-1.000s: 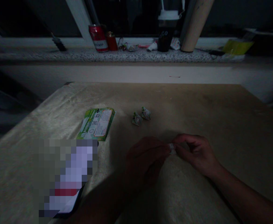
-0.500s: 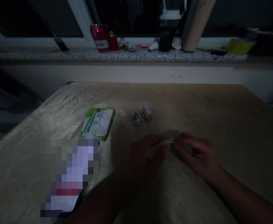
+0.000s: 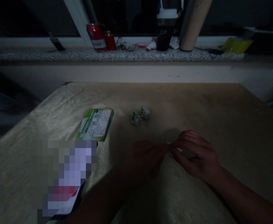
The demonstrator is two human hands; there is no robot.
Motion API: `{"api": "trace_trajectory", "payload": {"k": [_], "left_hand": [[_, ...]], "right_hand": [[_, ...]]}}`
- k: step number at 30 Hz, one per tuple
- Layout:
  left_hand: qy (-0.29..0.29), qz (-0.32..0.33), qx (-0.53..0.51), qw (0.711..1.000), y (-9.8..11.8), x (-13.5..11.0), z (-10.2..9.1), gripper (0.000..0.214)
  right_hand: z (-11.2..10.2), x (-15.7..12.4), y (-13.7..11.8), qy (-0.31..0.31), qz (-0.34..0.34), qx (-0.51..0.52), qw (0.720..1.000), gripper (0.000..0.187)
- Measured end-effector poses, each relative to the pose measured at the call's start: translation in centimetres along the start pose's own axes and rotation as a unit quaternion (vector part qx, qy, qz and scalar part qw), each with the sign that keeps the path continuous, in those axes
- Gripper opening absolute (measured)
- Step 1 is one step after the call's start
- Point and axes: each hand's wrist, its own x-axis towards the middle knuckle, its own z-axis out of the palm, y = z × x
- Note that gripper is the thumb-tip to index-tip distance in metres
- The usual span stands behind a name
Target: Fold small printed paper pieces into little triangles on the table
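My left hand (image 3: 142, 160) and my right hand (image 3: 197, 152) meet over the table, fingertips pressed together. Between them is a small pale piece (image 3: 179, 149), perhaps folded paper. Most of it is hidden by my fingers, and the dim light blurs its shape. Its light edge shows under the right index finger. Both hands are closed in a pinch on it. Beyond them lie two small crumpled or folded green-and-white pieces (image 3: 136, 119) (image 3: 145, 113), side by side. To the left rests a flat green printed packet (image 3: 95, 124).
A phone-like device (image 3: 74, 174) with a blurred-out screen lies at the near left of the table (image 3: 197, 102). On the stone sill (image 3: 127, 57) behind stand a red can (image 3: 97, 39), a red lighter-like object (image 3: 110, 41), a dark lidded cup (image 3: 164, 34) and a tan tube (image 3: 195, 26).
My left fingers have closed in and turned over the pale piece, covering more of it. Its edge now shows under my right fingers. The view has shifted slightly.
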Motion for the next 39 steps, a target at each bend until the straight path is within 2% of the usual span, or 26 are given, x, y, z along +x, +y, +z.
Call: {"api": "trace_trajectory", "payload": {"k": [5,9,13,14,16,19,22,24,30,33,39], "left_hand": [[0.021,0.035,0.03,0.999,0.0,-0.1,-0.2,0.02],[0.031,0.03,0.023,0.999,-0.3,-0.1,-0.5,0.019],[0.044,-0.028,0.001,0.999,-0.2,0.0,-1.0,0.014],[0.051,-0.041,-0.01,0.998,-0.1,0.0,-1.1,0.014],[0.045,-0.059,-0.029,0.997,0.0,0.1,-1.0,0.016],[0.021,-0.086,-0.053,0.995,0.2,0.1,-0.6,0.021],[0.011,-0.124,-0.075,0.989,0.4,0.1,0.0,0.019],[0.015,-0.148,-0.089,0.985,0.4,0.2,0.2,0.017],[-0.021,-0.194,-0.145,0.97,0.3,0.3,-0.1,0.022],[-0.011,-0.23,-0.197,0.953,0.3,0.3,-0.3,0.02],[-0.049,-0.324,-0.263,0.907,-0.5,0.6,-0.5,0.018]], "right_hand": [[-0.2,0.3,-0.5,0.007,0.111,0.054,0.992,0.011],[-0.6,0.0,0.4,0.01,0.213,0.094,0.972,0.012],[-1.3,-0.6,2.0,0.102,0.291,0.057,0.95,0.007],[-1.4,-0.8,2.1,0.107,0.294,0.055,0.948,0.006],[-1.3,-0.8,1.9,0.091,0.265,0.064,0.958,0.008],[-0.8,-0.5,0.9,0.033,0.16,0.074,0.984,0.02],[-0.2,0.0,0.2,0.021,0.076,0.073,0.994,0.015],[-0.1,0.1,0.2,0.015,0.049,0.071,0.996,0.015],[-0.3,0.2,0.4,-0.012,-0.002,0.071,0.997,0.018],[-0.5,0.3,0.3,-0.026,-0.017,0.077,0.997,0.016],[-0.7,0.1,0.6,-0.026,0.032,0.096,0.995,0.013]]}}
